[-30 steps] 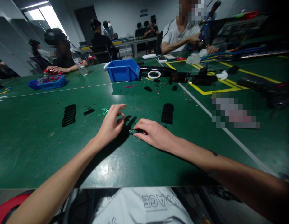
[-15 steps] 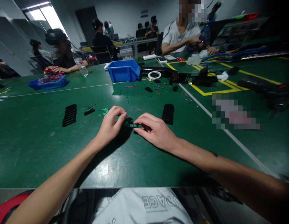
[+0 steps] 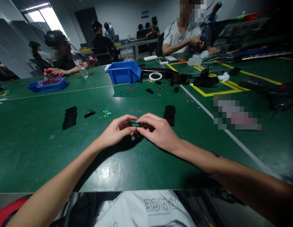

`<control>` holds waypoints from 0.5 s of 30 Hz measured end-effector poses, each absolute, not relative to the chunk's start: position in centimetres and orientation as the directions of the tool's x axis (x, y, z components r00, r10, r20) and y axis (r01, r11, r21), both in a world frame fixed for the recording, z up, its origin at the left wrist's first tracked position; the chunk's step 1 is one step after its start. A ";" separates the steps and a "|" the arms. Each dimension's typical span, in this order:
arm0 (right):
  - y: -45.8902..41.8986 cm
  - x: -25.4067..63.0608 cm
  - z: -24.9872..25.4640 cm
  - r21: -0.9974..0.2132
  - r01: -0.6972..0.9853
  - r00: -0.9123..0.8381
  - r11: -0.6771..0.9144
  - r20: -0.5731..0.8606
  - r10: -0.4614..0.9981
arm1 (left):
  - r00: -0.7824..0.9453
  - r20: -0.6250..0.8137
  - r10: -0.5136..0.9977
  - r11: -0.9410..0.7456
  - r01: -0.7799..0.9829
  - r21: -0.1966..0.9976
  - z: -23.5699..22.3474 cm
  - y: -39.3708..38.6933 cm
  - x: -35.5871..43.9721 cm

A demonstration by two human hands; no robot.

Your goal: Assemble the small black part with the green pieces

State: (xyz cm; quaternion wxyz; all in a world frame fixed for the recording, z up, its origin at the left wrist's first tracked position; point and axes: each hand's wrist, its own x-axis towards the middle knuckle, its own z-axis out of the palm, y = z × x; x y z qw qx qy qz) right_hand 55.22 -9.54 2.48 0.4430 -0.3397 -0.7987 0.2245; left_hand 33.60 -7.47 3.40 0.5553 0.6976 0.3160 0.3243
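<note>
My left hand (image 3: 117, 130) and my right hand (image 3: 158, 130) meet just above the green table (image 3: 42, 151), fingertips pinched together. Between them sits a small green and black part (image 3: 136, 124), held at both ends. A stack of black parts (image 3: 170, 115) lies just behind my right hand. To the left lie another black stack (image 3: 70, 117), a single black piece (image 3: 89, 113) and some small green bits (image 3: 105, 113).
A blue bin (image 3: 124, 72) and a white tape roll (image 3: 155, 76) stand farther back, with small loose parts around. A second blue tray (image 3: 47, 84) sits far left by a seated person. Other people work at the far side. Yellow and white lines mark the table's right part.
My left hand came down and right from an open pose and closed on the small part. My right hand lifted the part a little off the table toward the left hand.
</note>
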 end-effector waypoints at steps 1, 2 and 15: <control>-9.5 55.2 2.5 -0.664 0.336 -0.376 0.668 0.556 0.741 | 0.589 0.100 0.802 -0.180 0.078 0.981 3.4 -7.4 33.6; -9.6 55.2 2.5 -0.669 0.328 -0.375 0.667 0.556 0.741 | 0.586 0.102 0.804 -0.182 0.079 0.980 3.5 -7.4 33.5; -9.6 55.0 2.5 -0.723 0.294 -0.292 0.625 0.555 0.779 | 0.517 0.130 0.846 -0.225 0.126 0.966 3.9 -7.3 33.4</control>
